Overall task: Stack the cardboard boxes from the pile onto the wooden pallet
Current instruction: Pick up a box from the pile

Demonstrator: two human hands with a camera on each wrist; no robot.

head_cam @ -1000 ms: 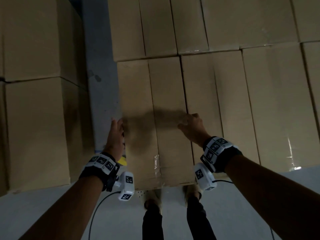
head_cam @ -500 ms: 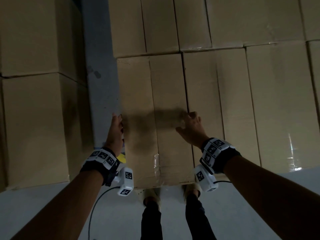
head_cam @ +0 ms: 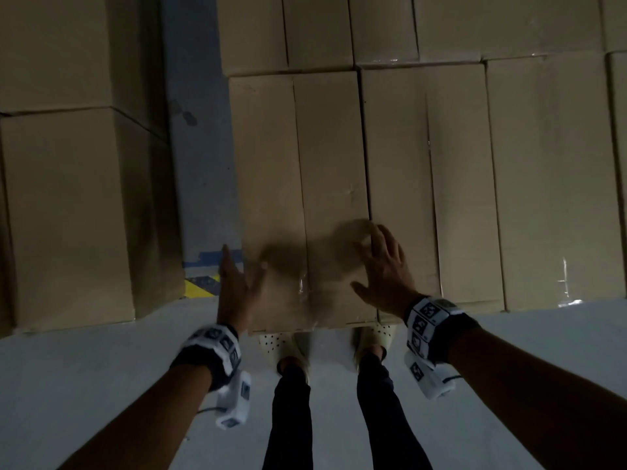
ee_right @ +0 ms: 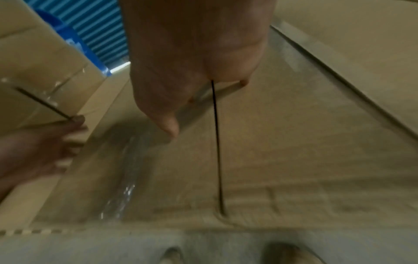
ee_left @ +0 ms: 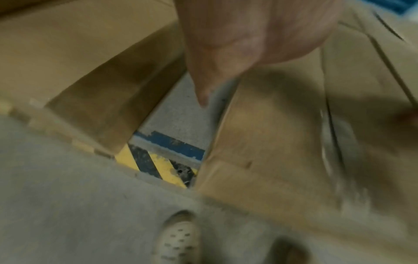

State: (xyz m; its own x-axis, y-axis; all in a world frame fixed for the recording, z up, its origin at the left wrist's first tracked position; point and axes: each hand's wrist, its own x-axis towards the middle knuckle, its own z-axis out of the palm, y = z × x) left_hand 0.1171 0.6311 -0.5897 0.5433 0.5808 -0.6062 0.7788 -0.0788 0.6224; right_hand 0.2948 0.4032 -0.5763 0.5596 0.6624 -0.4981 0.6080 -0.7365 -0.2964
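From the head camera, the near cardboard box (head_cam: 302,198) lies directly ahead of the person, its long axis running away from them, its right side touching the neighbouring box (head_cam: 400,184). The left hand (head_cam: 234,286) sits at the box's left edge, fingers straight, thumb over the top. The right hand (head_cam: 383,269) is spread flat at the seam on the right side. Neither grip has closed on anything, and both hands are about equally near.

The left wrist camera, blurred, shows the floor gap (ee_left: 178,125) beside the box's left wall, so that side looks free for a grip.

The right wrist camera shows the dark seam (ee_right: 217,142) running from under the open palm toward the box's near edge; fingers there would have to wedge in. No pallet shows.
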